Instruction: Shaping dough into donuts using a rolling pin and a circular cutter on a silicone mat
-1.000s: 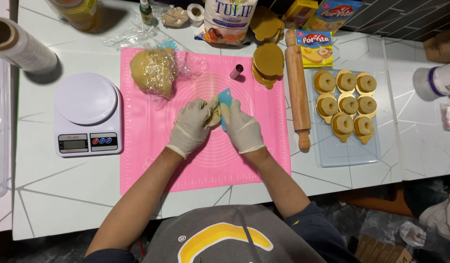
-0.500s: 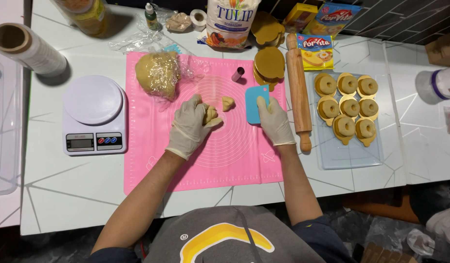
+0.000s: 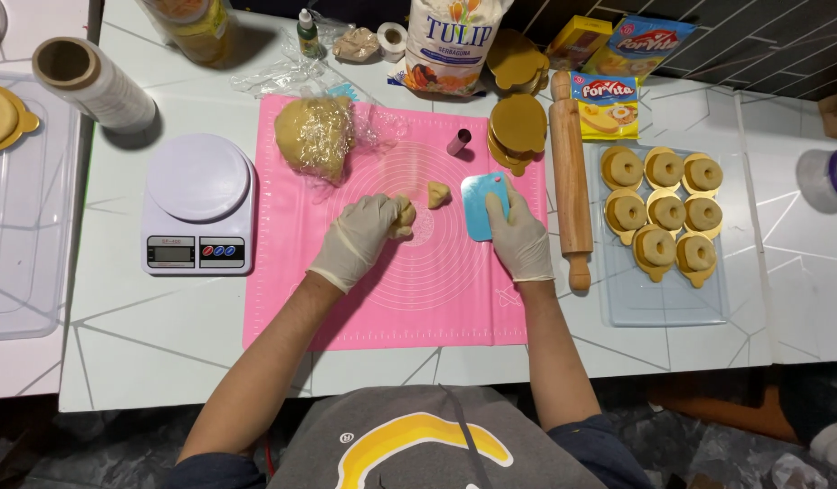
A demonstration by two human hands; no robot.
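My gloved left hand (image 3: 362, 237) is closed around a small lump of yellow dough (image 3: 404, 215) on the pink silicone mat (image 3: 391, 308). My gloved right hand (image 3: 520, 237) rests on a light blue plastic scraper (image 3: 478, 205) lying flat on the mat's right side. Between the two hands, a smaller dough piece (image 3: 438, 194) sits loose on the mat. A big dough ball wrapped in clear film (image 3: 315, 138) lies at the mat's far left corner.
A white kitchen scale (image 3: 197, 205) stands left of the mat. A wooden rolling pin (image 3: 570, 172) lies along its right edge, beside a clear tray (image 3: 617, 303) of several ring-shaped dough pieces on gold cards. Stacked gold cards (image 3: 518, 127), a small cutter (image 3: 458, 141), a flour bag (image 3: 453, 41) and a film roll (image 3: 97, 83) sit behind.
My right hand carried the blue scraper away from the dough to the mat's right side and laid it flat. A small piece now lies apart from the lump in my left hand.
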